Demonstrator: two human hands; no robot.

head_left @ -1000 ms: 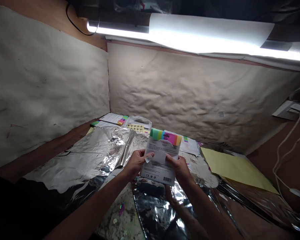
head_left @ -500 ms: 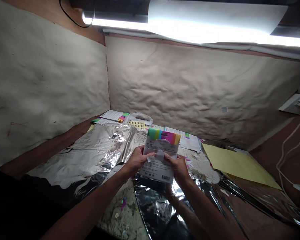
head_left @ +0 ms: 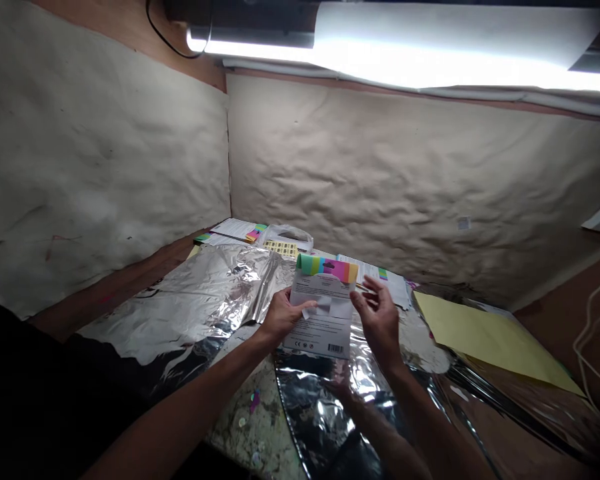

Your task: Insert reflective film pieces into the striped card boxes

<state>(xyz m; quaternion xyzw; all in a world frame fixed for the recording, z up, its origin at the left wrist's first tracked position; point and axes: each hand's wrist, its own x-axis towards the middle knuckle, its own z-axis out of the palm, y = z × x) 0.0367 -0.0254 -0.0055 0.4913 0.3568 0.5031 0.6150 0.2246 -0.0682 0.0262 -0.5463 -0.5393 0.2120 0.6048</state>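
- Cardboard retail card (head_left: 325, 339) stands nearly upright in front of the person, above the middle of the table, with rainbow stripes along its top edge and a barcode (head_left: 335, 349) at its lower right corner.
- White paper flap (head_left: 323, 305) lifts away from the face of the card, near the person's left thumb.
- Left hand (head_left: 281, 316) grips the card by its left edge, with the thumb across the front.
- Right hand (head_left: 379, 319) is open, its fingers spread and raised just beside the card, not touching it.
- Crumpled aluminium foil (head_left: 190, 313) covers much of the speckled table (head_left: 245, 427) and lies beneath both hands.
- Yellow paper sheet (head_left: 490, 340) lies on the foil to the right, well apart from the right hand.
- Clear plastic bag (head_left: 290, 235) and a yellow sheet of labels (head_left: 281, 248) sit beyond the card, among printed papers (head_left: 375, 280).
- Kraft paper (head_left: 105, 153) lines the walls behind the table, under a bright fluorescent tube (head_left: 430, 53).
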